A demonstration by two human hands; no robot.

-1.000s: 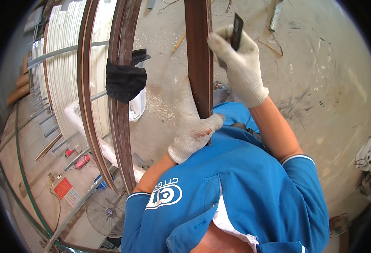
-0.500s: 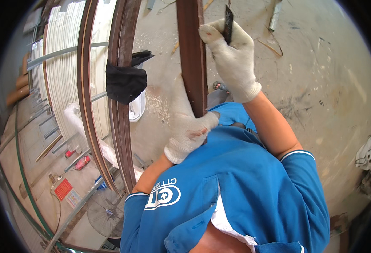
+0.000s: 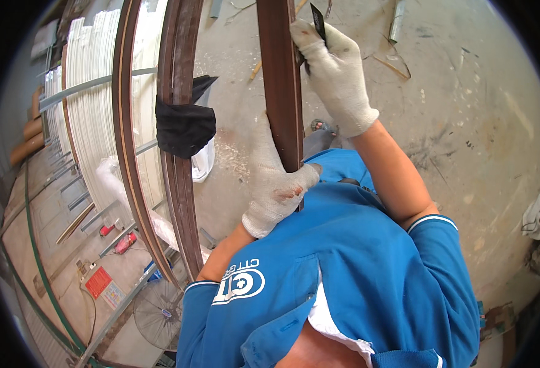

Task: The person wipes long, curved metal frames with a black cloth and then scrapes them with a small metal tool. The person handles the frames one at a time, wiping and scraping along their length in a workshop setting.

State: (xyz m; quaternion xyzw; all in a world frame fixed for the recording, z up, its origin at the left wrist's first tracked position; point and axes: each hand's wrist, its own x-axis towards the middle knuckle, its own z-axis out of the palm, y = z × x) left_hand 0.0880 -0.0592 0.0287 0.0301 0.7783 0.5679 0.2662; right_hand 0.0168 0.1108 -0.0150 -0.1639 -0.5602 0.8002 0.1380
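Closest in, the left hand [image 3: 277,190] in a stained white knit glove is wrapped shut around the lower part of a dark brown strip [image 3: 280,80], a long wooden-looking moulding that stands upright in front of the blue shirt [image 3: 356,270] and runs off the top of the view. A bit further up, the right hand [image 3: 337,73], also gloved, is closed around a small dark blade [image 3: 318,23], some kind of flat scraper, with its edge sitting right against the right side of that same strip near the top. So the strip is pinned between both hands, not resting on any bench, just held over the concrete floor [image 3: 466,122]. Honest worry here: the blade is working a narrow edge with only a thin cotton glove behind it, so if it catches on the grain and skips, it looks like it could slide off toward the lower hand or gouge the strip. The strip is also long and only gripped in one spot, so it could probably twist or flex under pressure. Further left, more curved brown mouldings [image 3: 181,122] lean with a black cloth [image 3: 184,126] draped over them, then a stack of white curved strips [image 3: 92,110]. Way down at the far floor there's a fan [image 3: 158,314] and a red sign [image 3: 98,282], plus loose sticks scattered on the concrete.
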